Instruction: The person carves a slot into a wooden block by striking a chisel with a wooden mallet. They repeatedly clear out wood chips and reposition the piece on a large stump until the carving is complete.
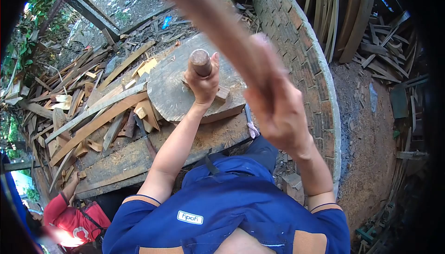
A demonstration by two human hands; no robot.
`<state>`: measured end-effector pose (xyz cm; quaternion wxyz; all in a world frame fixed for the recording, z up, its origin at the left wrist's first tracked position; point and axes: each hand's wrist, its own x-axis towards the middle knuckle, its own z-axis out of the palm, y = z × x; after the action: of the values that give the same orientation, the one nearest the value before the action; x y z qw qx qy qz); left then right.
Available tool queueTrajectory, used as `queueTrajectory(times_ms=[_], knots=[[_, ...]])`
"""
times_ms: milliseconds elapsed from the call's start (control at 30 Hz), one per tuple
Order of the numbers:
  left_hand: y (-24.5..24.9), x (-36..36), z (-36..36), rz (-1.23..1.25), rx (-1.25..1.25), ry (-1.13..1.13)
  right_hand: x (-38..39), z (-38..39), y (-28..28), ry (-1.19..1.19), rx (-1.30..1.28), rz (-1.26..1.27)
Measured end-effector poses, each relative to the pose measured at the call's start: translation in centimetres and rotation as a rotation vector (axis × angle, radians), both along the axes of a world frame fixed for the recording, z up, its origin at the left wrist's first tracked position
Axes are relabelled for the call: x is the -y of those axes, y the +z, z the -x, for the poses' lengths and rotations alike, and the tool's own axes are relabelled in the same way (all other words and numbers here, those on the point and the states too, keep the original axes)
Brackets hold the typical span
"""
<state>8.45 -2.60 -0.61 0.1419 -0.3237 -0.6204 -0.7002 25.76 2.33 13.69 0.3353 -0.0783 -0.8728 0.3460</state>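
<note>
My left hand (202, 85) is wrapped around an upright round wooden handle (200, 58), whose lower end is hidden behind the hand. Beneath it lies a small wooden block (223, 94) on a broad, flat chopping stump (169, 85). Raised close to the camera, my right hand (280, 115) grips a long wooden bar (218, 22). The bar is smeared by motion and runs up past the top edge of the view. It is apart from the handle, up and to the right of it.
Wood offcuts and planks (99, 110) are heaped left of the stump. A curved brick wall (301, 59) rises on the right, with boards (354, 22) leaning beyond it. At lower left a person in a red shirt (76, 221) reaches toward the wood.
</note>
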Motion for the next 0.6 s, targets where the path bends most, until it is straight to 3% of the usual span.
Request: queueTrajectory(times_ms=[33,100,133,200,233,300,333,467,500,567,600], knots=[[-1.0,0.1,0.3,-0.023,-0.034,-0.023,0.2,-0.4,0.9,-0.078,0.348,-0.159],[-1.6,0.0,0.3,-0.063,-0.067,0.001,0.1,-0.6,2.2,-0.136,0.628,-0.282],[-1.7,-0.3,0.4,-0.072,-0.067,0.004,0.0,-0.6,2.8,-0.135,0.628,-0.291],[-2.9,0.1,0.0,-0.130,0.047,-0.085,0.6,-1.1,3.2,-0.109,0.201,-0.248],[-3.6,0.1,0.4,-0.130,0.048,-0.084,0.8,-1.0,2.9,-0.108,0.202,-0.247],[-3.7,-0.1,1.3,-0.116,-0.272,-0.051,1.2,-0.8,1.5,-0.048,0.171,-0.310],[-2.7,0.0,-0.6,-0.244,0.113,-0.155,1.3,-0.8,1.2,-0.086,0.459,-0.359],[-4.1,0.6,0.2,-0.127,-0.021,-0.173,1.3,-1.4,2.4,-0.046,0.319,-0.307],[-7.6,0.1,0.5,-0.223,0.359,-0.227,1.4,-1.4,2.2,-0.048,0.321,-0.306],[-8.4,0.2,0.7,-0.199,0.368,-0.274,1.9,-1.2,1.9,-0.034,0.140,-0.172],[-4.4,0.3,-0.4,-0.238,0.212,-0.181,1.8,-1.3,1.7,-0.045,0.354,-0.202]])
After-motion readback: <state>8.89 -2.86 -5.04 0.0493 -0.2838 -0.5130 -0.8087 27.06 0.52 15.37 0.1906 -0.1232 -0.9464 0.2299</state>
